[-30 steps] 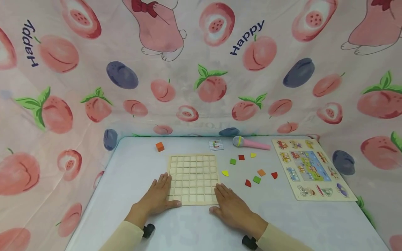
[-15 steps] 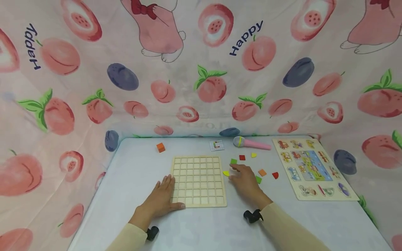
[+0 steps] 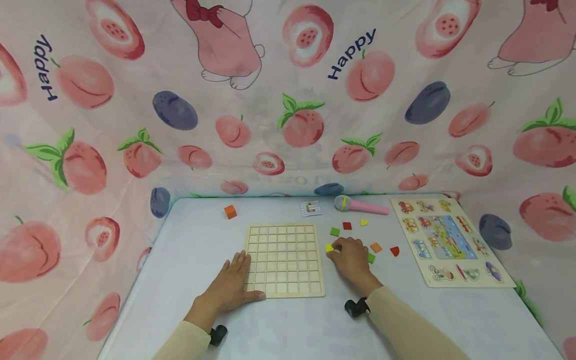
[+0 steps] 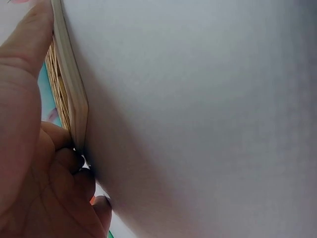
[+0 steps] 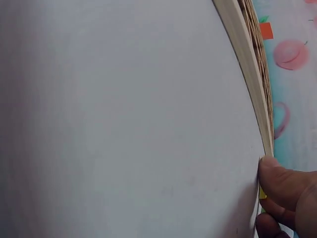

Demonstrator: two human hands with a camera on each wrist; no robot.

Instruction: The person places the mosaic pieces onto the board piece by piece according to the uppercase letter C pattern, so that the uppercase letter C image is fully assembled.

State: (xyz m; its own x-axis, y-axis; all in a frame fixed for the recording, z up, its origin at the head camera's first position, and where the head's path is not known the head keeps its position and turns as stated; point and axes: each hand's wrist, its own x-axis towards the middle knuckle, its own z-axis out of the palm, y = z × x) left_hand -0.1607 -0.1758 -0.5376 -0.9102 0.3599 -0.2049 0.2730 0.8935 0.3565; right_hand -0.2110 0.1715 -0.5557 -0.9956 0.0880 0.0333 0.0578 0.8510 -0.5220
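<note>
A pale wooden grid board point(image 3: 285, 261) lies flat on the table. My left hand point(image 3: 228, 280) rests against its lower left corner, fingers extended along the left side and thumb along the front edge; the wooden edge point(image 4: 72, 84) shows beside that hand in the left wrist view. To the right of the board, my right hand point(image 3: 353, 261) pinches a small yellow quarter-round tile point(image 3: 329, 247) between thumb and finger. Around it lie a green square tile point(image 3: 335, 232), a red square tile point(image 3: 347, 226) and an orange square tile point(image 3: 376, 247). Another green tile point(image 3: 371, 258) is partly covered by the right hand.
Farther right are a red quarter-round tile point(image 3: 394, 251) and a picture puzzle board point(image 3: 432, 277). At the back stand an orange cube point(image 3: 230, 212), a small printed card point(image 3: 310, 208) and a pink toy microphone point(image 3: 366, 206). A second yellow tile point(image 3: 364, 222) lies near the microphone.
My right hand has left the board's right edge, reached over to the tiles and taken hold of the yellow one. The board has shifted slightly right; my left hand stays at its corner.
</note>
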